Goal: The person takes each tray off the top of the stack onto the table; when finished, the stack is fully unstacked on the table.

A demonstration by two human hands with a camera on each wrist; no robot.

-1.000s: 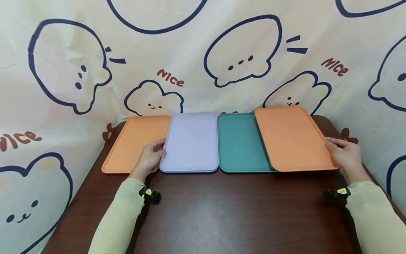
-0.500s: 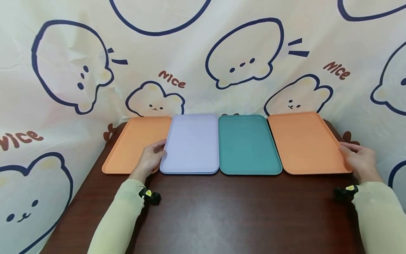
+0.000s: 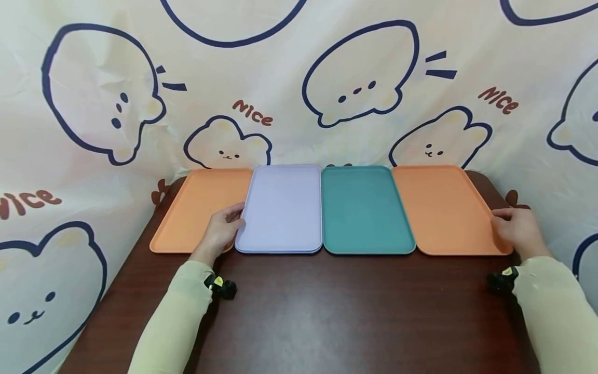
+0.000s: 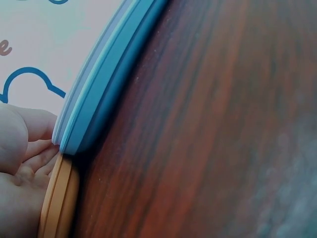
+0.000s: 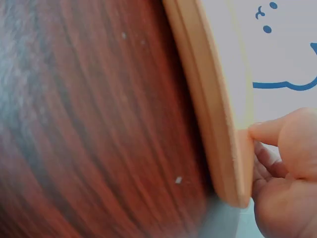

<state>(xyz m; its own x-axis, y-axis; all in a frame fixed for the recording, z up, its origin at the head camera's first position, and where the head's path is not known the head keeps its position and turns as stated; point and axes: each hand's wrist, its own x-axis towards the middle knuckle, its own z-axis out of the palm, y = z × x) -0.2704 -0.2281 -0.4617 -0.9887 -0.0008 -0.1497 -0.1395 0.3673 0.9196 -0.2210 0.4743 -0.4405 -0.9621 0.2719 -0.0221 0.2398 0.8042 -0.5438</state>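
Observation:
In the head view, a lavender tray (image 3: 279, 209) lies flat in the row, with a bluish tray (image 4: 94, 99) beneath it in the left wrist view. My left hand (image 3: 218, 228) pinches its left rim, reaching over the left orange tray (image 3: 184, 223). At the right end, my right hand (image 3: 519, 228) holds the right rim of another orange tray (image 3: 448, 210), thumb on the edge. That tray lies flat against the teal tray (image 3: 366, 210). The fingertips under each rim are partly hidden.
The trays line the back of a dark brown wooden table (image 3: 345, 311). Right behind them hangs a pale cloth (image 3: 289, 78) with bear drawings, which also closes in both sides. Each wrist carries a small black camera.
The right orange tray has moved right and down from above the teal tray, then slid slightly left against it. My right hand kept hold of it. The left hand stays in place.

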